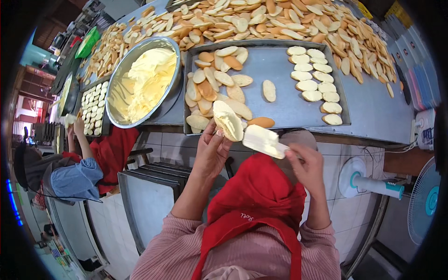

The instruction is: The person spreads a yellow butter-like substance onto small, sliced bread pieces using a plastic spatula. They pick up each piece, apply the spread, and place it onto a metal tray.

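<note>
An oval bread slice (pixel 227 120), partly coated with pale yellow cream, is held up by my left hand (pixel 214 150). My right hand (pixel 308 164) grips the handle of a spatula (pixel 264 140) whose pale blade carries cream and is close to the slice. Behind both hands lies a metal baking tray (pixel 280 108). Plain bread slices (pixel 210 80) are heaped at its left, while cream-coated slices (pixel 311 75) stand in two columns at its right. One lone slice (pixel 269 91) lies between. Left of the tray, a metal bowl (pixel 113 119) holds yellow cream (pixel 150 80).
A large heap of bread slices (pixel 245 21) covers the table's far side. At left, another person (pixel 77 178) works beside a second tray of coated slices (pixel 94 108). Stacked trays (pixel 150 206) stand low at my left; a fan (pixel 425 199) stands at right.
</note>
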{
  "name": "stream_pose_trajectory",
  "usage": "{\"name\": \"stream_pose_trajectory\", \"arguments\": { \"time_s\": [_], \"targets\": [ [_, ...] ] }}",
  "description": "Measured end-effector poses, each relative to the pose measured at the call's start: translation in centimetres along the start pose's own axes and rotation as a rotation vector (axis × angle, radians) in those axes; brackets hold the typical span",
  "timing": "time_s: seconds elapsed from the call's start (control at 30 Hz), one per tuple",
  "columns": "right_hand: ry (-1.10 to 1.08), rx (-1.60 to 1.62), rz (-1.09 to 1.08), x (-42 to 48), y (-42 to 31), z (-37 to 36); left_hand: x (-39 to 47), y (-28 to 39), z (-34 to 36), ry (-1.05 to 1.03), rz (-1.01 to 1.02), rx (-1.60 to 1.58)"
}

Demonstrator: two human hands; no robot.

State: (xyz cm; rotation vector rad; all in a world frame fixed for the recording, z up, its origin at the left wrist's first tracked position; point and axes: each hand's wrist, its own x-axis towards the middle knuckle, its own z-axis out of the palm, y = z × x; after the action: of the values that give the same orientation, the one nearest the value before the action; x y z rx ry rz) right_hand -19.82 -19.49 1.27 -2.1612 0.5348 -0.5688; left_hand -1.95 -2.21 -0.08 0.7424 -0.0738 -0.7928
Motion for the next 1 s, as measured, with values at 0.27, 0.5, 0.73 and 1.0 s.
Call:
{"name": "stream_pose_trajectory", "arguments": {
  "time_s": [0.27,0.5,0.73,1.0],
  "targets": [
    [0.089,0.183,0.086,1.5,-4.6,3.3,0.2,-2.5,-2.9,0.071,0.798,0.908],
    [0.005,0.160,0.115,2.2,-5.0,7.0,-0.4,-1.0,-3.3,0.135,1.381,1.287],
    [-0.440,0.790,0.529,4.2,-1.4,5.4,-0.8,-1.4,-4.4,0.333,1.228,1.145],
    [-1.043,1.547,0.784,2.3,-0.7,5.2,-0.5,-1.4,-4.3,0.281,1.248,1.209]
  ]
}}
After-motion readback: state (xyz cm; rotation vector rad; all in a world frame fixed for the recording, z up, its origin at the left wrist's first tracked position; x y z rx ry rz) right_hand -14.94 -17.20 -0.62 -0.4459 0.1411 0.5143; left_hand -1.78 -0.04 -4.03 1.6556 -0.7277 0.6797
